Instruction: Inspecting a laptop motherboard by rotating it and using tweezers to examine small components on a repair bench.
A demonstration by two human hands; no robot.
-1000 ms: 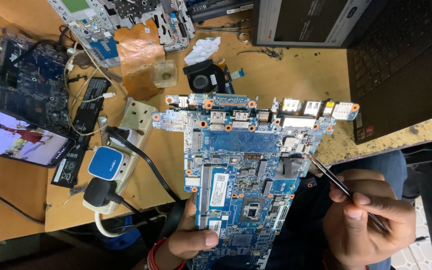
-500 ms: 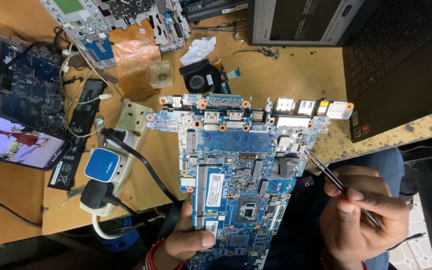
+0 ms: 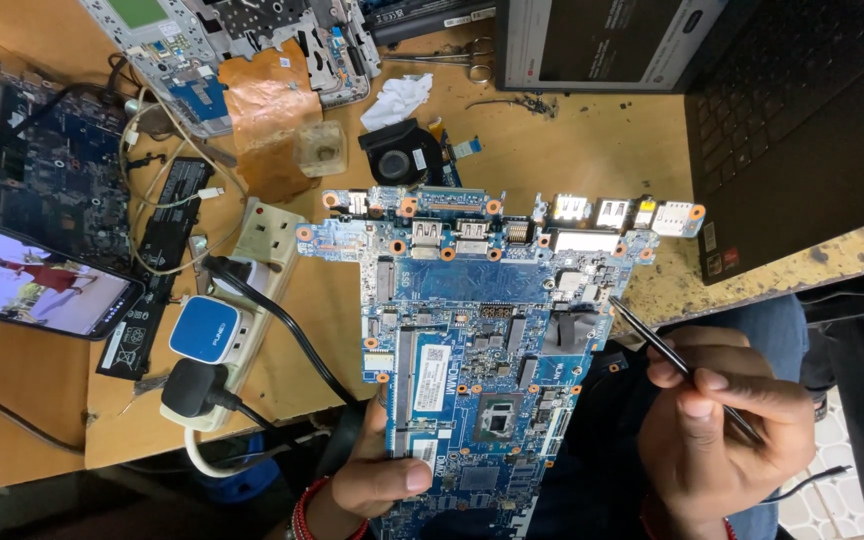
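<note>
Blue circuit board (image 3: 472, 330) in my hands, over the wooden bench (image 3: 592, 150).
My left hand (image 3: 377, 480) pinches its lower edge; my right hand (image 3: 722, 430) grips tweezers (image 3: 677, 365), tip at the board's right edge.

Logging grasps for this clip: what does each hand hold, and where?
Left hand grips the blue laptop circuit board at its lower left edge; right hand pinches thin metal tweezers near their rear end.

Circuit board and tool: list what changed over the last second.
Little changed. The right hand drew the thin metal tool slightly back along the blue circuit board's right edge. The left hand keeps gripping the board's lower edge; nothing was let go.
</note>
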